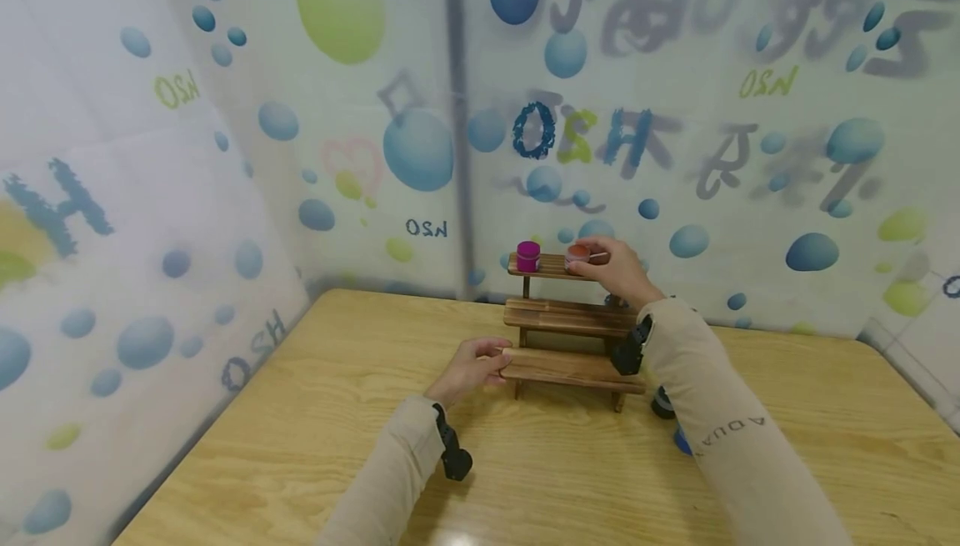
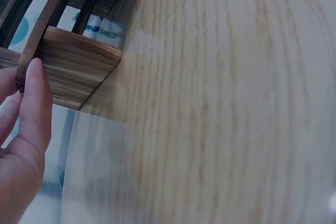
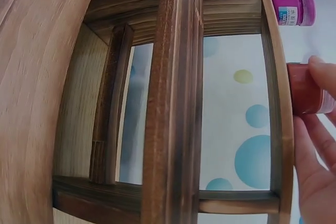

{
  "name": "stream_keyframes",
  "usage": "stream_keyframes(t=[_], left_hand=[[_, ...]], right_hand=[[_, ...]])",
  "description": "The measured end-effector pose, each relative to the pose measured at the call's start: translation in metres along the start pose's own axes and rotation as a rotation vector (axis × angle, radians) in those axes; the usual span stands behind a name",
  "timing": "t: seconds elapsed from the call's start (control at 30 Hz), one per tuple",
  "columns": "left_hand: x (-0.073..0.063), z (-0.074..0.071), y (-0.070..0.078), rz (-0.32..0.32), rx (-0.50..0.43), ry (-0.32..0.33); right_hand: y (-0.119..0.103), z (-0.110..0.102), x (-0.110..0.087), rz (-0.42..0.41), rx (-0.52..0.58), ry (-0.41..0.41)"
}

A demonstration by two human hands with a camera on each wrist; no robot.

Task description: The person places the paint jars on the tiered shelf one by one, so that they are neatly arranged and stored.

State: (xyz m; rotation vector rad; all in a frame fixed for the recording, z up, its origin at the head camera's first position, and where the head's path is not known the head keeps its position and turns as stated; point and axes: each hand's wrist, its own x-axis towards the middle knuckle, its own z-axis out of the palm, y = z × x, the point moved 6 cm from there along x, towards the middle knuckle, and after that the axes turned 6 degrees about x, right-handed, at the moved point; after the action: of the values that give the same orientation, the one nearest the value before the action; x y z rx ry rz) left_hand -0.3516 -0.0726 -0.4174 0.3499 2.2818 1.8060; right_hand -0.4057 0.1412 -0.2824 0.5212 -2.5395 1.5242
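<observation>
A three-tier wooden shelf stand (image 1: 573, 368) stands on the table. My right hand (image 1: 618, 269) grips a small jar of orange-red paint (image 3: 305, 88) at the top tier, thumb and fingers around its side; its base is right at the board. Left of it on the same tier sits a magenta paint jar (image 1: 528, 257) with a label, apart from the hand. My left hand (image 1: 471, 369) pinches the left end of the lowest tier, as the left wrist view shows, with a finger (image 2: 37, 93) against the board's end.
Beneath my right forearm, a black-topped jar (image 1: 663, 403) and a blue jar (image 1: 682, 439) stand on the wooden table (image 1: 375, 329), partly covered by the sleeve. A wall sheet printed with bubbles (image 1: 418, 150) hangs close behind the stand.
</observation>
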Motion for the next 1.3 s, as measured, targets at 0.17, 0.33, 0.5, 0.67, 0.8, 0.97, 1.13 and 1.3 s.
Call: stream_keyframes(t=[0.17, 0.33, 0.5, 0.67, 0.8, 0.97, 1.13, 1.3], left_hand=[[0.0017, 0.0002, -0.0015, 0.0, -0.009, 0.003], [0.0025, 0.0, -0.0015, 0.0, -0.014, 0.002], [0.0018, -0.0005, -0.0009, -0.001, -0.01, 0.001], [0.0006, -0.0006, -0.0001, -0.002, -0.007, 0.003], [0.0003, 0.0004, 0.0009, 0.005, -0.002, -0.002], [0.0006, 0.0008, 0.0004, 0.0, -0.009, -0.003], [0.0011, 0.0004, -0.0008, -0.018, -0.015, 0.0], [0.0014, -0.0004, -0.0018, -0.028, -0.022, -0.01]], right_hand=[[0.0016, 0.0014, 0.0002, 0.014, -0.02, 0.004], [0.0001, 0.002, -0.0004, 0.022, -0.028, 0.008], [-0.0023, 0.0032, -0.0018, 0.017, -0.019, 0.016], [-0.0018, 0.0042, -0.0023, 0.004, -0.016, 0.016], [0.0002, 0.0039, -0.0022, 0.011, -0.019, 0.014], [0.0015, 0.0045, -0.0023, 0.03, -0.021, 0.014], [0.0024, 0.0043, -0.0018, 0.037, -0.019, 0.024], [0.0024, 0.0045, -0.0018, 0.036, -0.004, 0.027]])
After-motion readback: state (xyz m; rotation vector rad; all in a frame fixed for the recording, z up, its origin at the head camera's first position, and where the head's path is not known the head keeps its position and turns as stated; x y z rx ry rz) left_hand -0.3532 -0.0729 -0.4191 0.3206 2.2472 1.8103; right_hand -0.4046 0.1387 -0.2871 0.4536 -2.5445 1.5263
